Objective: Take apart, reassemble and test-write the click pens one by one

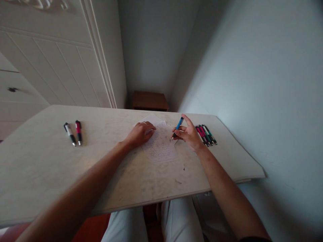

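In my right hand [187, 132] is a blue pen [179, 123], held between thumb and fingers with its metal tip pointing down. The tip is near the right edge of a sheet of paper [161, 153] covered in faint writing; I cannot tell whether it touches. My left hand [141, 133], a ring on one finger, rests with fingers stretched out on the paper's left side. Right beside my right hand lies a row of several pens [207, 135], pink, green and white with black grips, partly hidden by the hand.
On the table's left lie a white pen [70, 133] and a pink pen [78, 132]. The pale table [106, 188] has small dark marks near its front edge. A wall [277, 101] closes in the right side, a white cabinet [63, 67] the left. Behind stands a brown wooden box-like piece [150, 100].
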Demonstrator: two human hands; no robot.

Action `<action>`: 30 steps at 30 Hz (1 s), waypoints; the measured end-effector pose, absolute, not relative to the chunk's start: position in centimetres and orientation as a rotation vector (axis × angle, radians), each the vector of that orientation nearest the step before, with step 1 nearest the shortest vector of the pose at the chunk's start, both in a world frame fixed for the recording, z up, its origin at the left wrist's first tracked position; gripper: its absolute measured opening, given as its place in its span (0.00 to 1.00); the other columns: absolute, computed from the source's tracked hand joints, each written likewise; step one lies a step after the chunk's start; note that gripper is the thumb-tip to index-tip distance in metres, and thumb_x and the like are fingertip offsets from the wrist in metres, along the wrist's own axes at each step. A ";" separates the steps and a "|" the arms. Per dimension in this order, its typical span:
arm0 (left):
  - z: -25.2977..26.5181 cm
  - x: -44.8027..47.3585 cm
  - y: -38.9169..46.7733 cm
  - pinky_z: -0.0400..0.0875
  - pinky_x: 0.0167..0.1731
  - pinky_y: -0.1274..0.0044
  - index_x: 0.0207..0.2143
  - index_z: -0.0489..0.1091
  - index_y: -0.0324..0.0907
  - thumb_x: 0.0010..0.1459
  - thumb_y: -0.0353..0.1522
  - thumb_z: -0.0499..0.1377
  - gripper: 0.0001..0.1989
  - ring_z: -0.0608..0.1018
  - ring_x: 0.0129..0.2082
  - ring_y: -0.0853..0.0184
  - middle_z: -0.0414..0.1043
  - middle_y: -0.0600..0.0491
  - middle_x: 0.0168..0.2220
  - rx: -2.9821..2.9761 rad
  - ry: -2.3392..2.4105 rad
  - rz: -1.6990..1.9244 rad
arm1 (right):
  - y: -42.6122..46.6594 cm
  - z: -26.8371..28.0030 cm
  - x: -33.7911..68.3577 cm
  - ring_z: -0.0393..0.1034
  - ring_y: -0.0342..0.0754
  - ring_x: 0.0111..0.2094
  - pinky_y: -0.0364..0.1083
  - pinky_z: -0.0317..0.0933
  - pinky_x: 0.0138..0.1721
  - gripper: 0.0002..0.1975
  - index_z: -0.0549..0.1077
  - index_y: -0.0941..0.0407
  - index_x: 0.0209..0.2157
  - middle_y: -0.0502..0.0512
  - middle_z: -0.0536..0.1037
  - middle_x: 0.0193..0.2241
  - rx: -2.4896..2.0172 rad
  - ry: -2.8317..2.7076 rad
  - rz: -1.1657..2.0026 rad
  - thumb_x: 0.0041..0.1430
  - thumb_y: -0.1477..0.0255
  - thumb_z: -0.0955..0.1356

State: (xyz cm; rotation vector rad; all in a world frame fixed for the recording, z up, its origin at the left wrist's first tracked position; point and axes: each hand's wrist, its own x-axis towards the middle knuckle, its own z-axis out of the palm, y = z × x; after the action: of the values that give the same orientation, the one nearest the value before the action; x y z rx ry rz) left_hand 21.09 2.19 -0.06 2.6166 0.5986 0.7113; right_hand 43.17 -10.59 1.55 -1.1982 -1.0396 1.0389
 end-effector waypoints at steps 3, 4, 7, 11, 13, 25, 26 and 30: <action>-0.1 21.1 2.2 0.70 0.47 0.69 0.40 0.75 0.44 0.61 0.32 0.52 0.12 0.77 0.42 0.63 0.76 0.49 0.41 2.624 0.592 0.709 | -10.4 1.2 43.1 0.77 0.49 0.31 0.50 0.74 0.34 0.58 0.38 0.46 0.66 0.50 0.79 0.34 -1.192 -1.055 1.049 0.45 0.64 0.77; -0.1 21.1 2.2 0.70 0.47 0.69 0.40 0.75 0.43 0.61 0.32 0.52 0.12 0.77 0.41 0.63 0.76 0.49 0.41 2.632 0.587 0.705 | -10.4 1.1 43.2 0.77 0.49 0.31 0.50 0.74 0.35 0.58 0.37 0.45 0.66 0.50 0.79 0.34 -1.189 -1.059 1.044 0.45 0.64 0.77; -0.2 21.1 2.3 0.70 0.47 0.68 0.39 0.75 0.43 0.61 0.32 0.52 0.12 0.77 0.42 0.62 0.76 0.49 0.41 2.650 0.578 0.702 | -10.2 0.8 43.1 0.77 0.48 0.31 0.50 0.74 0.35 0.59 0.35 0.44 0.66 0.49 0.78 0.34 -1.181 -1.070 1.026 0.45 0.64 0.77; -0.5 21.2 2.4 0.70 0.48 0.69 0.39 0.75 0.44 0.60 0.31 0.53 0.11 0.76 0.43 0.63 0.77 0.51 0.41 2.667 0.593 0.709 | -10.1 0.4 42.8 0.78 0.49 0.30 0.50 0.74 0.34 0.55 0.39 0.46 0.64 0.49 0.79 0.32 -1.154 -1.103 1.054 0.45 0.64 0.77; -0.6 21.3 2.4 0.69 0.48 0.70 0.38 0.75 0.43 0.60 0.30 0.54 0.10 0.76 0.43 0.63 0.77 0.51 0.41 2.671 0.598 0.720 | -10.1 0.3 42.6 0.78 0.49 0.30 0.50 0.74 0.33 0.54 0.40 0.46 0.63 0.48 0.79 0.32 -1.121 -1.138 1.081 0.45 0.65 0.77; -0.6 21.2 2.4 0.69 0.48 0.70 0.39 0.76 0.40 0.57 0.30 0.55 0.11 0.77 0.43 0.62 0.77 0.49 0.41 2.638 0.635 0.814 | -9.7 0.0 42.2 0.78 0.49 0.31 0.50 0.73 0.35 0.47 0.46 0.46 0.58 0.48 0.80 0.31 -1.061 -1.176 1.068 0.45 0.66 0.78; -0.6 21.2 2.4 0.69 0.48 0.70 0.39 0.76 0.40 0.57 0.31 0.55 0.11 0.77 0.43 0.61 0.77 0.48 0.40 2.642 0.642 0.811 | -9.7 0.0 42.2 0.78 0.49 0.30 0.49 0.73 0.35 0.46 0.46 0.46 0.58 0.48 0.80 0.31 -1.062 -1.173 1.057 0.45 0.67 0.78; -0.6 21.3 2.4 0.69 0.48 0.69 0.39 0.76 0.40 0.58 0.32 0.55 0.12 0.77 0.43 0.60 0.77 0.48 0.41 2.642 0.674 0.799 | -9.6 -0.1 42.1 0.78 0.49 0.31 0.48 0.72 0.34 0.45 0.47 0.47 0.57 0.49 0.81 0.32 -1.078 -1.172 1.019 0.45 0.67 0.77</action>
State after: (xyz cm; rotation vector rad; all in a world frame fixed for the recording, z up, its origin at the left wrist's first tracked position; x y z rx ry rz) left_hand 21.26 2.44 -0.58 2.6425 0.6737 0.7992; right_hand 42.14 -9.63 -0.05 -1.0780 -1.1718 1.0193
